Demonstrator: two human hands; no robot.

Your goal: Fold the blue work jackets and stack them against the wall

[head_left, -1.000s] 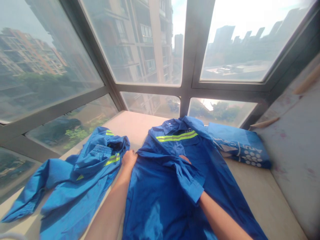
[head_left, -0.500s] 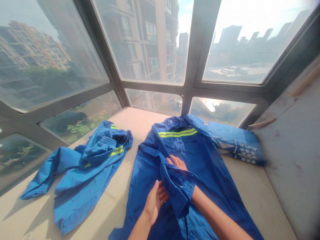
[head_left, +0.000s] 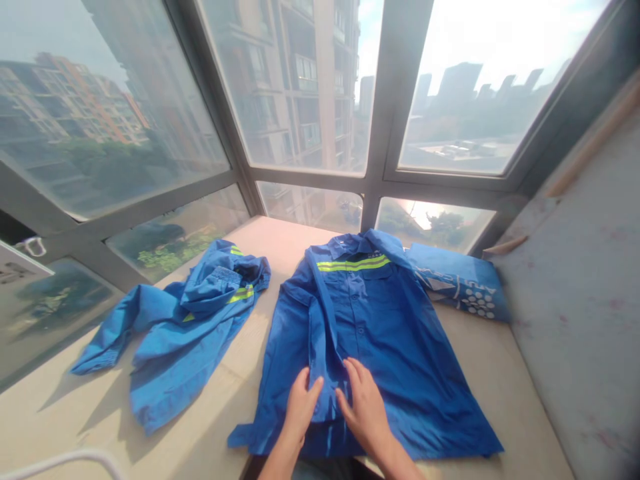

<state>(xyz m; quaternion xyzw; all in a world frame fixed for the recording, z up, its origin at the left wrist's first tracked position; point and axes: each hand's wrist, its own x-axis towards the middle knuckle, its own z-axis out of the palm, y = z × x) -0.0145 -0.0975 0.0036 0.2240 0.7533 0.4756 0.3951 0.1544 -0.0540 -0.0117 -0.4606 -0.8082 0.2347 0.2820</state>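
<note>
Down at the near edge, the left hand [head_left: 302,405] and right hand [head_left: 364,403], both part-open, flank and touch the sleeve cuff [head_left: 325,401] laid down the blue jacket [head_left: 385,347] on the worktop [head_left: 240,393], crumpled blue trousers or jacket to the left, a printed blue packet [head_left: 457,280] beyond, right, by the windows [head_left: 310,87].

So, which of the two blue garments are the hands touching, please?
The spread shirt, its sleeve between left hand and right hand; the crumpled garment lies untouched.
</note>
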